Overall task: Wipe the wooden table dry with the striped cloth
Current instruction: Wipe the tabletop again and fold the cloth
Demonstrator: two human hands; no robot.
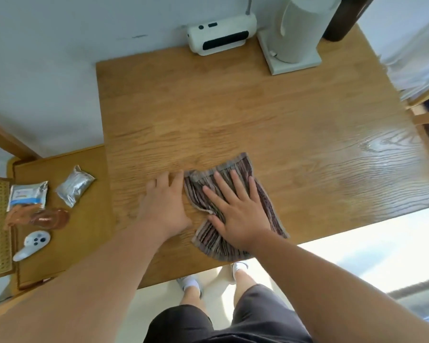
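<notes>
The striped cloth (270, 209) lies rumpled in the lower middle of the frame, close to the near edge of the table (233, 107). The right hand (235, 211) presses flat on it, fingers spread. The left hand (165, 206) rests flat on bare wood just beside the cloth's left edge, fingers straight. This looks like the wiping step itself. A glossy sheen (382, 149) at the right of the frame may be wet, so the next move probably calls for sliding the cloth that way under steady pressure.
</notes>
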